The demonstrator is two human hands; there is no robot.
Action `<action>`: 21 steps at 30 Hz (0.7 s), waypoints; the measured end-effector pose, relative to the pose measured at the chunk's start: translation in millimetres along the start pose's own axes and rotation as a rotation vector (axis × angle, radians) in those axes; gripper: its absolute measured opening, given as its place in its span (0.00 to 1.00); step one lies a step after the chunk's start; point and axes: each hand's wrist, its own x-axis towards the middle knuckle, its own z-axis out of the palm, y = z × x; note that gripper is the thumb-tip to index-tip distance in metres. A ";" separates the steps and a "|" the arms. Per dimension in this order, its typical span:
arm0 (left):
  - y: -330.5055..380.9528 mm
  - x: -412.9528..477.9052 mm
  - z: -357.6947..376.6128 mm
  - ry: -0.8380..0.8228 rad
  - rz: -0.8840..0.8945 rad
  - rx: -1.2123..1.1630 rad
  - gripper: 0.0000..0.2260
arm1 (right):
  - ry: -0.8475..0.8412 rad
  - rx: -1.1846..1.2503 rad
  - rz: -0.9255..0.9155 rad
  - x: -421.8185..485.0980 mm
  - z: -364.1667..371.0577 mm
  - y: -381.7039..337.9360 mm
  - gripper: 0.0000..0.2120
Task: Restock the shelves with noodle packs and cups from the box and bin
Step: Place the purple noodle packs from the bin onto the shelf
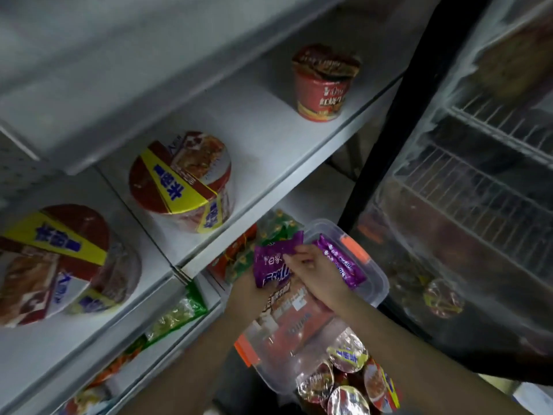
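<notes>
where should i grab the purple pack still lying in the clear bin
Take the second purple pack by its upper long edge, coming from above. It lies tilted against the clear bin wall beside the right hand, so that edge is free while its lower side is tucked in. A thumb-and-fingers pinch looks easiest.

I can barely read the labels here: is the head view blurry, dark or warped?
Head view: dim overall, soft motion blur on the hands and the purple pack; wide-angle bend curves the shelf edge; hazy reflections veil the glass door at right.
</notes>
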 end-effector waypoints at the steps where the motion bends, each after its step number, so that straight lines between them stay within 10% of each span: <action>1: 11.5 -5.1 -13.2 -0.044 -0.005 -0.049 0.14 | 0.032 -0.142 -0.110 -5.2 -11.4 -0.8 0.24; 4: 44.6 -29.1 -51.4 -0.110 0.011 -0.172 0.18 | -0.107 -0.500 -0.315 -23.4 -44.6 -14.9 0.50; 8: 91.7 -58.6 -95.9 -0.098 0.053 -0.233 0.20 | -0.261 -0.573 -0.451 -47.6 -65.3 -53.4 0.60; 16: 190.4 -162.9 -188.3 -0.125 0.251 -0.231 0.25 | 0.115 -0.531 -1.107 -104.1 -58.1 -158.2 0.56; 21: 238.0 -235.0 -260.3 0.224 0.471 -0.206 0.22 | 0.312 -0.519 -1.416 -134.5 -32.2 -261.3 0.50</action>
